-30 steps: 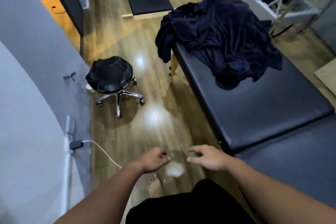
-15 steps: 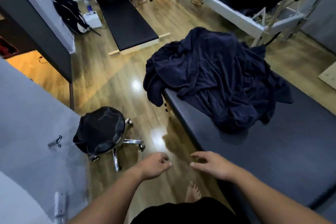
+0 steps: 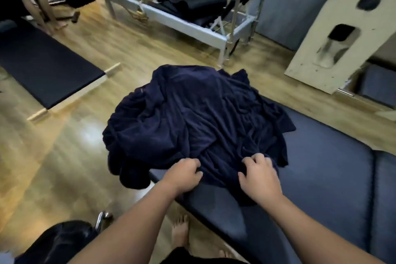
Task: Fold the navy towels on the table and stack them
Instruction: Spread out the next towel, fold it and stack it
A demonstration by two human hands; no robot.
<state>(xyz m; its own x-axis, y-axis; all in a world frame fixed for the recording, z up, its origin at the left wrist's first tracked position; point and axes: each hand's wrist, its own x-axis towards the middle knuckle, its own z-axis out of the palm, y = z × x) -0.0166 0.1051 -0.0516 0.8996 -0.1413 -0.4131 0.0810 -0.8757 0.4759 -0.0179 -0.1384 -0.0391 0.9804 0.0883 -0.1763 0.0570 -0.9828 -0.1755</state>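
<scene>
Head view: a crumpled heap of navy terry towels [image 3: 192,118] fills the centre of the frame, lying on the near-left end of a long dark padded table [image 3: 321,178], with folds spilling over the table's left edge. No brand, label or writing can be read anywhere. The left hand [image 3: 184,174], just below centre, rests on the heap's near edge with its fingers [image 3: 196,164] curled into the cloth, bunching it. The right hand [image 3: 260,174], just beside it, lies on the same edge, fingers [image 3: 256,158] bent and gripping a fold. A bare foot [image 3: 181,231] stands on the glossy wooden floor [image 3: 64,146] at lower centre. A low black padded bench with pale wooden ends [image 3: 49,66] sits at upper left; a metal-framed exercise machine [image 3: 182,13] stands at upper centre.
</scene>
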